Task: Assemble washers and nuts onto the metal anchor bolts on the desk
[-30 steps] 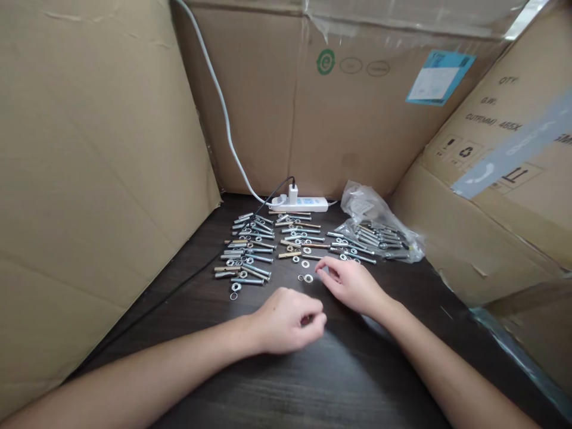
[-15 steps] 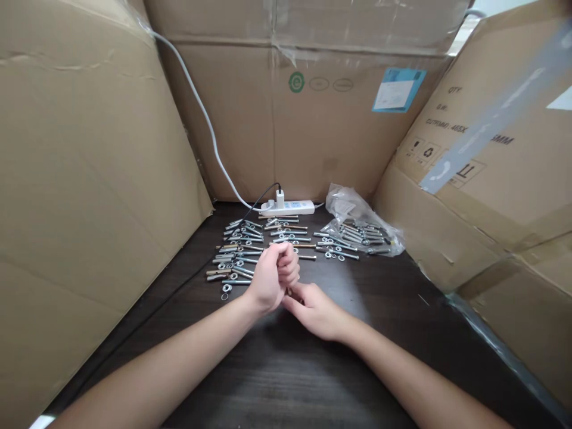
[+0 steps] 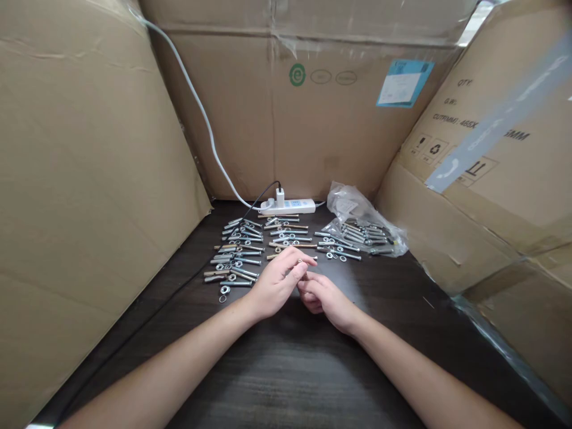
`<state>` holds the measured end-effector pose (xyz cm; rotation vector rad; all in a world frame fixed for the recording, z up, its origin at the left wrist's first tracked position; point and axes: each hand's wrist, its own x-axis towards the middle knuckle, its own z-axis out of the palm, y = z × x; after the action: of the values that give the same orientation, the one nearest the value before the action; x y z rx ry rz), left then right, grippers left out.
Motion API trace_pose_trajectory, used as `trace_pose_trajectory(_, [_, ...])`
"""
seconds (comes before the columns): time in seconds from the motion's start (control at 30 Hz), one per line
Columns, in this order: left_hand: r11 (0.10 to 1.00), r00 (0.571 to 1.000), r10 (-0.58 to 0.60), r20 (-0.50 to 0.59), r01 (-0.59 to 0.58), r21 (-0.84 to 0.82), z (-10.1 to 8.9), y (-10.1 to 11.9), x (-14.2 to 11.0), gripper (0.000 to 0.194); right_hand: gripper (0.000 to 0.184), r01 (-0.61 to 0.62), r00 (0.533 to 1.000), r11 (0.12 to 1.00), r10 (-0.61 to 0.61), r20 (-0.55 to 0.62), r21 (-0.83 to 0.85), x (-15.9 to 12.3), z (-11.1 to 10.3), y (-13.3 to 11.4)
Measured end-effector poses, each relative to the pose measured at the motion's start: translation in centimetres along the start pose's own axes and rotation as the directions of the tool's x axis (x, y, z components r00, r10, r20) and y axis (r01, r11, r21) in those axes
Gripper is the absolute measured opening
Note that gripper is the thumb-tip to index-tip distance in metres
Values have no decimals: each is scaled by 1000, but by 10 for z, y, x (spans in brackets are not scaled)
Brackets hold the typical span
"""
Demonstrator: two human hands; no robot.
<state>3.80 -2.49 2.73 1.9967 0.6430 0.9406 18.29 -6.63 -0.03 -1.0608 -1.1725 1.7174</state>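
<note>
Over the dark table, my left hand [image 3: 277, 285] pinches a small brass-coloured metal piece [image 3: 300, 261] between thumb and fingers. Only its tip shows, so its exact kind is hidden. My right hand [image 3: 328, 301] is closed just to the right, its fingertips meeting the left ones at the lower part of the same piece. Behind and left of my hands lie rows of bolts [image 3: 236, 283] with metal sleeves [image 3: 216, 273]. Loose nuts [image 3: 224, 290] and ring washers [image 3: 222, 299] lie among them. More bolts [image 3: 344, 245] are grouped farther right.
A white power strip [image 3: 295, 206] with a plugged-in charger stands at the back. A clear plastic bag [image 3: 351, 202] holding several bolts lies to its right. A black cable [image 3: 172, 295] crosses the table's left side. Cardboard walls [image 3: 330, 137] enclose the back and both sides.
My left hand has turned from a curled fist to a pinch with fingers reaching right. My right hand has shifted slightly right, its fingers now curled. The brass-coloured tip has come into view.
</note>
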Motion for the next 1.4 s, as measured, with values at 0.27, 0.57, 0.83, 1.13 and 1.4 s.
trace_pose_trajectory(0.27, [970,992,47,116,-73,230,-5,-9,-1,35,46,127,988,982,-138,-71,-142,2,-13,-4])
trace_pose_trajectory(0.57, [679,947,-79,311,-177,713,-13,-29,-3,13,49,72,899,575,-392,-197,-815,7,-52,-6])
trace_pose_trajectory(0.83, [653,939,-110,324,-177,736,-3,-30,-6,6,51,-21,888,422,-409,-211,-906,12,-60,-4])
trace_pose_trajectory(1.13, [651,925,-172,339,-151,744,4,-27,-9,16,53,-60,898,352,-390,-204,-934,11,-59,-4])
trace_pose_trajectory(1.4, [589,934,-181,307,-147,794,13,-30,-11,17,52,-70,901,333,-383,-203,-940,12,-58,-6])
